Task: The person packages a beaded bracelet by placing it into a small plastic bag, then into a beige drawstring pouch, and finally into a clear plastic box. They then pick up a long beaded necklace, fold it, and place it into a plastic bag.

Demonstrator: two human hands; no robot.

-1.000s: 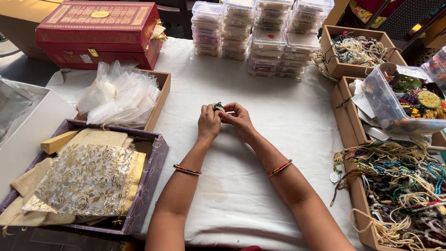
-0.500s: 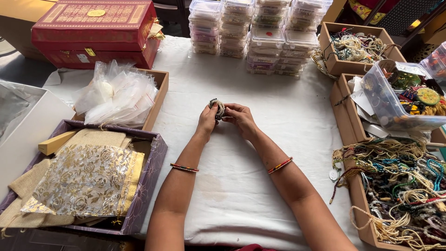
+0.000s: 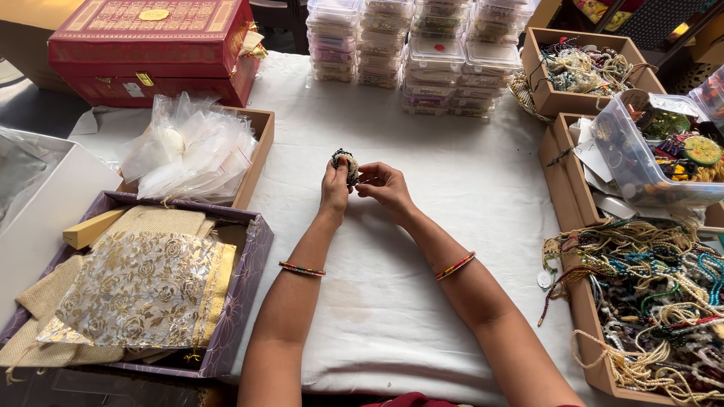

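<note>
Two bare hands meet over the middle of the white cloth [image 3: 422, 249], a little above the centre of the frame. The left hand [image 3: 335, 188] stands upright with its fingers closed around a small coiled beaded piece [image 3: 345, 163], dark and pale beads wound into a tight ring that sticks up above the fingertips. The right hand [image 3: 385, 188] lies just beside it, its fingertips pinched at the edge of the same piece, so both hands grasp it together, raised just above the cloth. Each forearm wears a thin red and gold bangle [image 3: 302, 269].

At the lower left of the frame, an open purple box [image 3: 245, 294] holds burlap pouches and a gold-flowered fabric bag [image 3: 139, 290]. Above it, a shallow wooden tray [image 3: 260, 151] is heaped with clear plastic zip bags [image 3: 192, 147]. A red and gold ornate box [image 3: 151, 45] sits in the upper left corner. Stacks of small clear lidded containers [image 3: 422, 53] fill the top centre. Along the right edge, a cardboard tray [image 3: 577, 316] brims with tangled bead strings [image 3: 648, 294] in cream, green and blue; above it a clear plastic tub [image 3: 641, 162] is tilted over another tray, and a further cardboard box [image 3: 554, 98] in the upper right holds more necklaces.
</note>
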